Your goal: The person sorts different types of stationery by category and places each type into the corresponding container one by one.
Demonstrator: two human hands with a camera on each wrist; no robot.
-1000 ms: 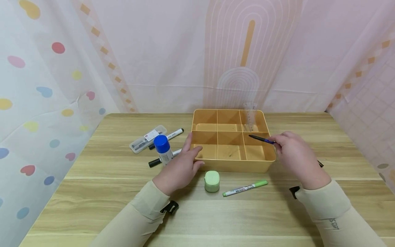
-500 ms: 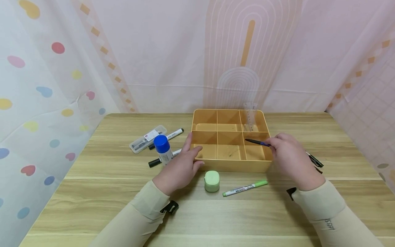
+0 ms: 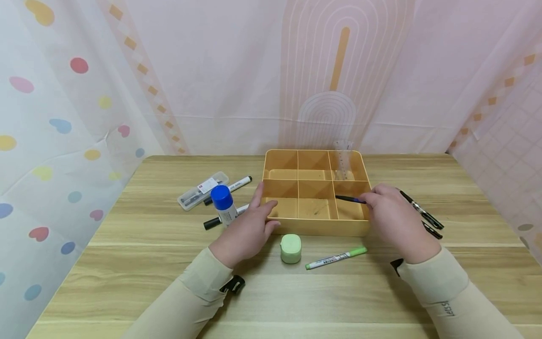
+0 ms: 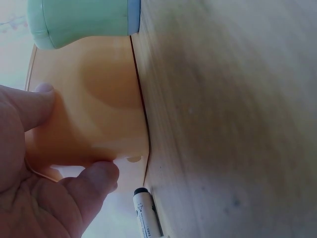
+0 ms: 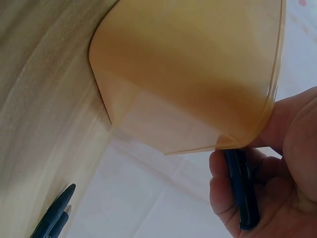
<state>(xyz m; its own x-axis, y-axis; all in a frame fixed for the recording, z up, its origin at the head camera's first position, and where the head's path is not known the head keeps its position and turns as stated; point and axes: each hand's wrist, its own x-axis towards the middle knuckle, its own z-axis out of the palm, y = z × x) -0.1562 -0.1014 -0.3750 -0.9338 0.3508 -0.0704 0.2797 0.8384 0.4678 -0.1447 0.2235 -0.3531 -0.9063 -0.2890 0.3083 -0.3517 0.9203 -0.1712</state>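
Pastel patterned drapes [image 3: 211, 70] back the wood-grain worktop [image 3: 296, 301]. On it, the left hand [image 3: 247, 231] grasps the near left corner of an orange six-compartment organizer [image 3: 322, 228]; the right hand [image 3: 395, 221] pinches a blue-and-black pen [image 3: 350, 199] in or over its near right compartment [image 3: 352, 212].

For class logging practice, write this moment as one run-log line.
left hand: touches box; right hand: holds pen at front-right compartment; ruler: in back-right compartment

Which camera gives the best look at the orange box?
The head view: it looks down into the orange box, showing nearly all of it, including all six compartments. The left and right wrist views show only parts of its outer walls, close up.
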